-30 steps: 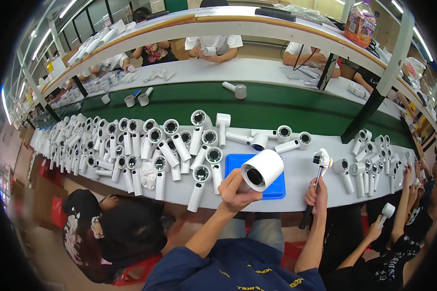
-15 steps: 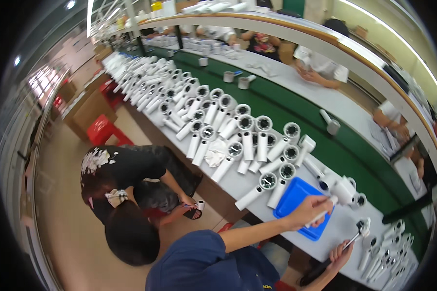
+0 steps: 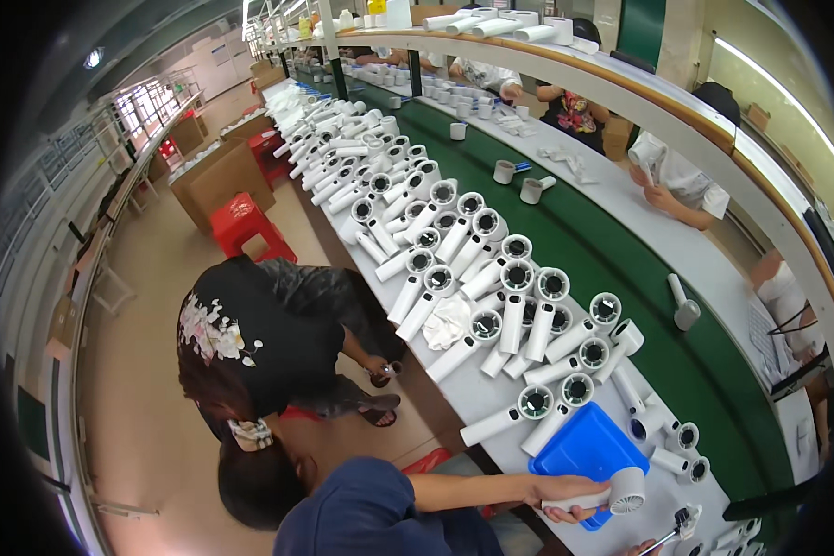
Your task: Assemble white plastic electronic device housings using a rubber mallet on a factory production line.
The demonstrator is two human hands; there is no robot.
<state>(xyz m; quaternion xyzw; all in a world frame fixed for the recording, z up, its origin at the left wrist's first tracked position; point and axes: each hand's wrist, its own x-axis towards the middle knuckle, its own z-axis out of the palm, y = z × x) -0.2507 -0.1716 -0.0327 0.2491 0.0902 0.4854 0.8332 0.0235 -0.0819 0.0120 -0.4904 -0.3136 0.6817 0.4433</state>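
My left hand (image 3: 570, 496) reaches in from the lower edge, fingers wrapped round the handle of a white hair dryer (image 3: 626, 491). The dryer's round grille points toward the right, over the near side of a blue tray (image 3: 588, 443). My right hand (image 3: 643, 549) is mostly cut off at the bottom edge. It grips a thin metal-shafted tool (image 3: 660, 541), whose own kind I cannot make out. Beside the tool's tip is a small white and black part (image 3: 686, 521). A hair dryer with a black-centred round opening (image 3: 535, 402) lies left of the tray.
Many similar white dryers (image 3: 417, 208) crowd the grey table, with a crumpled white cloth (image 3: 447, 322) among them. A green conveyor belt (image 3: 602, 255) runs behind, carrying a few pieces. A co-worker (image 3: 259, 343) sits bent over at left, near a red stool (image 3: 250, 225). A shelf (image 3: 565, 57) spans overhead.
The view has shifted, so the table appears lower and farther right. My left hand has drawn toward the tray's near side, and the dryer's grille now shows. My right hand has mostly left the picture.
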